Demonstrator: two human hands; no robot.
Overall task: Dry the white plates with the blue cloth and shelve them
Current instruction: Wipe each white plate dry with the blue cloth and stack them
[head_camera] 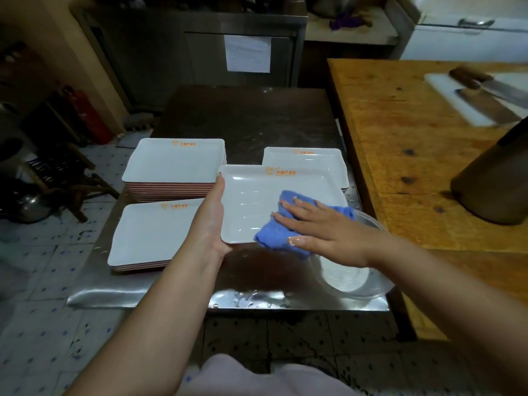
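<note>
Our left hand point(213, 221) grips the left edge of a white plate point(257, 201) held over a steel table point(245, 121), while our right hand point(323, 230), fingers flat and spread, presses the blue cloth point(274, 235) onto its near right corner. Plate stacks sit to the left point(171, 164), near left point(148, 232) and behind point(308, 160). A clear bowl point(351, 278) lies under the right wrist.

orange printed logo on held plate point(271, 195) (characters unreadable)
</note>
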